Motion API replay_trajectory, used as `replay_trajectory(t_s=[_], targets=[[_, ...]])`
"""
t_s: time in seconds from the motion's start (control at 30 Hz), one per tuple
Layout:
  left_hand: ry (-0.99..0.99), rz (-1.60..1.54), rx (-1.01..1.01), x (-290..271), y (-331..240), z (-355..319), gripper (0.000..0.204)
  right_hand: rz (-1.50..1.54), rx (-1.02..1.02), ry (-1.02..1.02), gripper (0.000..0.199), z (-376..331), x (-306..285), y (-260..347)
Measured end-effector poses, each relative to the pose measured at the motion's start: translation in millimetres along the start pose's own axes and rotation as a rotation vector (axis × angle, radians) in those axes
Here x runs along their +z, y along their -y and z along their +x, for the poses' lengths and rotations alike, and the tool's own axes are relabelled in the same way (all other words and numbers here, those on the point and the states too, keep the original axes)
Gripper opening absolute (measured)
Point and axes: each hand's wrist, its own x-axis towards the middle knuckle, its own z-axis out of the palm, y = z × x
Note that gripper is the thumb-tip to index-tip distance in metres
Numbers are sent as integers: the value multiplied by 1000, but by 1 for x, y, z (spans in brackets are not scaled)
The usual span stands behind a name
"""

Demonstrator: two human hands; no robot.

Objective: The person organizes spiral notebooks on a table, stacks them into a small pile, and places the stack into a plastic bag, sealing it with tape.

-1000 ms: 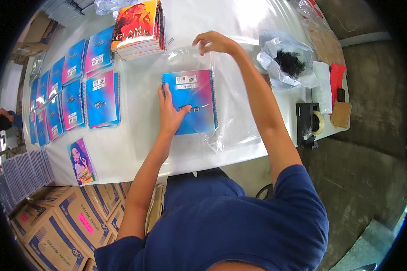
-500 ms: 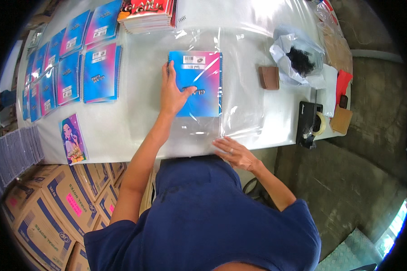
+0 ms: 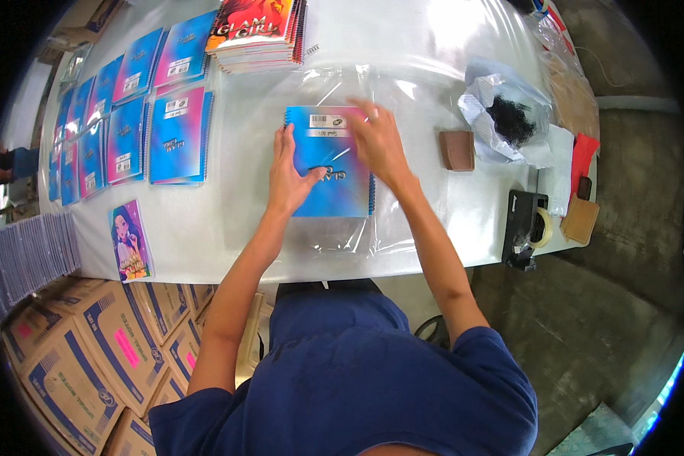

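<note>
A blue and pink spiral notebook [image 3: 330, 199] lies before me on a sheet of clear plastic film [image 3: 403, 163]. Coils show along its right edge and at its upper left, so a second notebook may lie underneath. My left hand [image 3: 290, 181] grips its left side, with the fingers along the edge and the thumb across the cover. Over the upper right corner is my right hand [image 3: 378, 144], its fingers bent and smeared by motion. Whether it touches the cover or the film, or pinches anything, does not show.
Several similar notebooks [image 3: 178, 137] lie in rows at the left, near a purple illustrated cover [image 3: 131, 242]. A stack of red notebooks [image 3: 258, 45] stands behind. At right are a brown block [image 3: 457, 151], a bag with black material [image 3: 511, 120] and a tape dispenser [image 3: 520, 228]. Cartons [image 3: 121, 342] fill the lower left.
My right hand has moved up from the table's front edge to the notebook's upper right corner. My left hand keeps its hold. The whole view has shifted slightly.
</note>
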Motion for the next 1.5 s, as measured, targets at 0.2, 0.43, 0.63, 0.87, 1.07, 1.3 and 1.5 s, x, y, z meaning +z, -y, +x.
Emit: replay_trajectory(t_s=[0.2, 0.43, 0.63, 0.87, 1.07, 1.3, 1.5], targets=[[-10, -2, 89, 2, 8, -2, 97, 17, 21, 190, 22, -78, -8, 59], [-419, 219, -282, -55, 65, -48, 79, -154, 95, 216, 22, -76, -4, 80], [-195, 106, -204, -81, 64, -108, 75, -135, 120, 237, 19, -76, 5, 88], [221, 292, 410, -56, -58, -106, 73, 344, 307, 238, 17, -63, 10, 76], [433, 70, 226, -51, -47, -97, 80, 549, 730, 227, 19, -56, 33, 65], [209, 914, 771, -89, -33, 87, 53, 565, 678, 233, 13, -49, 18, 80], [-165, 542, 711, -45, -53, 126, 63, 646, 872, 239, 16, -43, 7, 81]])
